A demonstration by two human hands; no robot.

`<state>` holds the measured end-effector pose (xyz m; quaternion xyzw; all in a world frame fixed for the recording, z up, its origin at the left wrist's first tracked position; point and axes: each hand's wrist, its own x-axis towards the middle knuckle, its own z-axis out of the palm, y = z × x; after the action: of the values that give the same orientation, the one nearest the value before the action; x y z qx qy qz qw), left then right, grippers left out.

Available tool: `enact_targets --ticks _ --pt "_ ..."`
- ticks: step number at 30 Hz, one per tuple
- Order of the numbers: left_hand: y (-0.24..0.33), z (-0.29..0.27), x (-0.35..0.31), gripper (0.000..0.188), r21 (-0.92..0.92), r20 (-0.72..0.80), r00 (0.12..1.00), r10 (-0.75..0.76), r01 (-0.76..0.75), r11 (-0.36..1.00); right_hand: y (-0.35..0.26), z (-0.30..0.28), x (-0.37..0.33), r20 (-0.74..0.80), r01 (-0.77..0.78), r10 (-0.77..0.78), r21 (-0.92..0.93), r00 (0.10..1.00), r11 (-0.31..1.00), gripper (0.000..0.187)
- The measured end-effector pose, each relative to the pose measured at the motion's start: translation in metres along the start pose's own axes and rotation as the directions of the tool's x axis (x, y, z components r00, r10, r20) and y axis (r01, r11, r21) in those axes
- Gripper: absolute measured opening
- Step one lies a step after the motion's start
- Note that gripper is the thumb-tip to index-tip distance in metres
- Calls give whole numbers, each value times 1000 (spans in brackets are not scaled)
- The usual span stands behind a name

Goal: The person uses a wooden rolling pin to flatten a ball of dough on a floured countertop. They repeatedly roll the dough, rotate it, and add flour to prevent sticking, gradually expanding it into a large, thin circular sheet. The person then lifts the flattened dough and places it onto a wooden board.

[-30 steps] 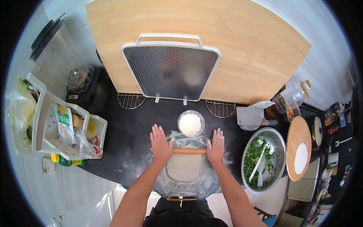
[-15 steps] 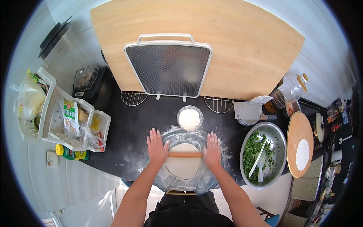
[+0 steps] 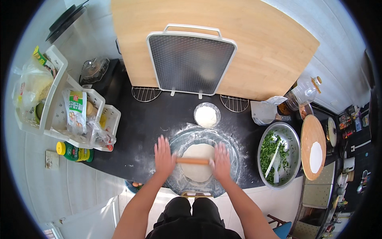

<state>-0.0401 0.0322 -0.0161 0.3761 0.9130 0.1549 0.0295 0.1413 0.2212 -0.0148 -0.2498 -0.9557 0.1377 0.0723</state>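
A wooden rolling pin (image 3: 193,161) lies crosswise over a flat, roughly round sheet of dough (image 3: 197,173). My left hand (image 3: 164,158) rests its palm on the pin's left end, fingers stretched forward. At the right end, my right hand (image 3: 221,162) presses in the same way, its fingers spread and slightly blurred. Beneath the dough is a floured, see-through round board (image 3: 235,153). A small glass bowl holding white flour (image 3: 206,115) stands just beyond it.
To the right are a steel bowl (image 3: 295,159) of chopped greens with utensils and a round wooden board (image 3: 307,153) bearing white flour. A cleaver (image 3: 264,111) lies behind them. White baskets (image 3: 113,127) stand left; a framed textured board (image 3: 193,61) leans at the back.
The rolling pin has rolled toward me, from the dough's far part to nearer its middle, with both hands moving along. The whole view has shifted a little.
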Motion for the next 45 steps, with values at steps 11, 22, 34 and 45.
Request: enact_targets --ticks 11,22,34,45 --pt "-9 -6 -102 78 -144 224 971 78 -46 989 -2 7 -87 177 28 -40 66 983 997 74" --pt "-1 6 55 73 -76 -49 998 -49 45 996 26 33 59 -152 -113 115 19 982 993 73" --pt "11 13 118 68 -25 -162 982 -94 91 996 33 20 110 -338 -165 177 64 924 984 64" --pt "36 8 15 73 -84 91 996 2 5 996 62 8 0 15 -41 40 65 999 997 68"
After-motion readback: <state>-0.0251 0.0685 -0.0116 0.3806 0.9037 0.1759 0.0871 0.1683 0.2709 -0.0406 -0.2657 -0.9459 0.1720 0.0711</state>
